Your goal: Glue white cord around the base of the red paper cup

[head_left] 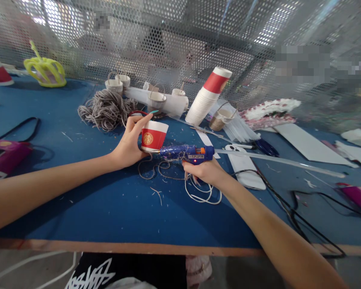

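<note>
left grip [128, 147] holds cup [158, 138] | right grip [207, 171] holds glue gun [178, 152]

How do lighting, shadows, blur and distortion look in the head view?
Head view: bright light shows through the perforated screen; soft shadows lie on the blue table, whose front edge bows; the held cup and blue glue gun look fairly clear; the magenta object at far right looks soft and stretched; pixelated patches hide some background.
</note>
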Demonstrator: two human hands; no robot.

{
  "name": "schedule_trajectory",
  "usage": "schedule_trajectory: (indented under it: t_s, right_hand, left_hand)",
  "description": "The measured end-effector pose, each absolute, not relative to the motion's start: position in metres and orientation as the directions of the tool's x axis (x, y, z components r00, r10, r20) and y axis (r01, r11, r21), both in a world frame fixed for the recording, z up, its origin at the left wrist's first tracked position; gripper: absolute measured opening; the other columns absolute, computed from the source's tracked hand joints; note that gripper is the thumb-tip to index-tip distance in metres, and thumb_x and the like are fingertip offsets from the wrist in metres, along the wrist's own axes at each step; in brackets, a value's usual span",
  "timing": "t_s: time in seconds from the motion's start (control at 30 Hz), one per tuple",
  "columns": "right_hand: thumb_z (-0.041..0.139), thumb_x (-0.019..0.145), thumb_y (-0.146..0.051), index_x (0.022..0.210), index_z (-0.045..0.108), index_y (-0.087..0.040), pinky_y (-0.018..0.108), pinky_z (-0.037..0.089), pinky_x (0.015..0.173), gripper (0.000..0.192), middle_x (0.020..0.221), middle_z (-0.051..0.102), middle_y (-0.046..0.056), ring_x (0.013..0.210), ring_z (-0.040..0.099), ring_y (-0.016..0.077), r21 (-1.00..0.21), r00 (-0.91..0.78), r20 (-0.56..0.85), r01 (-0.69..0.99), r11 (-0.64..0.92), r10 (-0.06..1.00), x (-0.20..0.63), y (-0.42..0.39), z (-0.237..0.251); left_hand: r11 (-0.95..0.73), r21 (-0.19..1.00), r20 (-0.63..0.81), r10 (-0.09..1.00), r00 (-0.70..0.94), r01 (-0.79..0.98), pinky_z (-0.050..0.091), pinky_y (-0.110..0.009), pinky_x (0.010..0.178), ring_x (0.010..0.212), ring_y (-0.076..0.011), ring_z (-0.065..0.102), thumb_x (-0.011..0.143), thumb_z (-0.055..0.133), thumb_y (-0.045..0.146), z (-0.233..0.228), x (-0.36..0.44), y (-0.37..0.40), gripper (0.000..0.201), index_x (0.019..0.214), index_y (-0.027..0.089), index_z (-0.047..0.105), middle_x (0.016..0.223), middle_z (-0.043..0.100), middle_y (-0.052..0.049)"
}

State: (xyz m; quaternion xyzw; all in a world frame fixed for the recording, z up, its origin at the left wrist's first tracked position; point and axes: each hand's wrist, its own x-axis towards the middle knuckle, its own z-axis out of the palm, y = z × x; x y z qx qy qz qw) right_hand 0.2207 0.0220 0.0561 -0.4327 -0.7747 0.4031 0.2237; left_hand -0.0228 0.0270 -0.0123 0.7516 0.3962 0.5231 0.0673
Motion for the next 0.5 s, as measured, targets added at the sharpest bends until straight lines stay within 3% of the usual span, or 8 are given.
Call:
schedule_trajectory:
  t_s: [0.5]
  right_hand:
    - [0.058, 0.067, -0.020, 0.049, 0.039, -0.024, 0.028, 0.033, 0.049, 0.026, 0.046, 0.042, -0.004, 0.051, 0.043, 0.0128, -0.805, -0.496, 0.016, 0.508, 0.305, 0.868, 0.2261, 0.0213, 0.0543]
  left_hand:
    - [-0.625, 0.667, 0.655, 0.751, 0.080, 0.406, 0.054, -0.049, 0.101, 0.126, -0.0312, 0.047, 0.062, 0.086, 0.023, -0.0148, -0.0232, 0.0265, 0.094, 0.143, 0.030, 0.038, 0.134, 0.036, -0.010]
